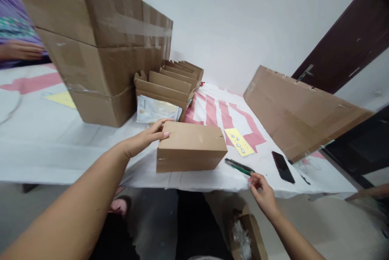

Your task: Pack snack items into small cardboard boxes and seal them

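So, L hand on ctn, R hand touching grn cutter.

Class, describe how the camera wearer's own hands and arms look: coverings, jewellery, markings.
The left hand and right hand are ungloved, with no rings visible. The left arm and right forearm are bare as far as they show: no sleeve, watch or bracelet in view. No clear markings appear; fine nail detail is too small to judge.
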A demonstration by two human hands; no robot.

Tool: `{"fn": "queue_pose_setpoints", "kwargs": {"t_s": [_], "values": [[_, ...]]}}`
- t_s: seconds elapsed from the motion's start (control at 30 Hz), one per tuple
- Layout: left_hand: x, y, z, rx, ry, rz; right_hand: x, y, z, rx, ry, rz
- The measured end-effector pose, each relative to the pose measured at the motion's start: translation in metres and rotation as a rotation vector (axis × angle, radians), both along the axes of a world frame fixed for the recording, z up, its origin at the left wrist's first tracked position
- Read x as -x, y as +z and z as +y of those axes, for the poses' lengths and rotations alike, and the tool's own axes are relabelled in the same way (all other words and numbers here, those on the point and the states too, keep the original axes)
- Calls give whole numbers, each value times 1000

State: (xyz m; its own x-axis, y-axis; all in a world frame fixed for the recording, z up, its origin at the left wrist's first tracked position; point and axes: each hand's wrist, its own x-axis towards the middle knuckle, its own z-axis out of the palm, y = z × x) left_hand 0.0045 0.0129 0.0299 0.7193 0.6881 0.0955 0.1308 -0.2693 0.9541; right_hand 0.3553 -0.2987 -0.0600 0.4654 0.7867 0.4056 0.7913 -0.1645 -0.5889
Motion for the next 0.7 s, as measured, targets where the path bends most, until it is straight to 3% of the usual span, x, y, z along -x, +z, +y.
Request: {"fn": "queue_pose_setpoints", "kwargs": {"t_s": [0.2, 0.4, 0.53, 0.7], "values": [[0, -4, 2, 9, -13, -16, -13, 8, 1, -20, -19, -105], [-3, -2, 2, 18, 4, -57, -6, 62, 28, -122, 15, -203], [-3, 10, -3, -216, 195, -140, 19, 99, 67, -132, 137, -173], [0, 31, -25, -635, 321, -48, 50, 112, 115, -92, 321, 71]]}}
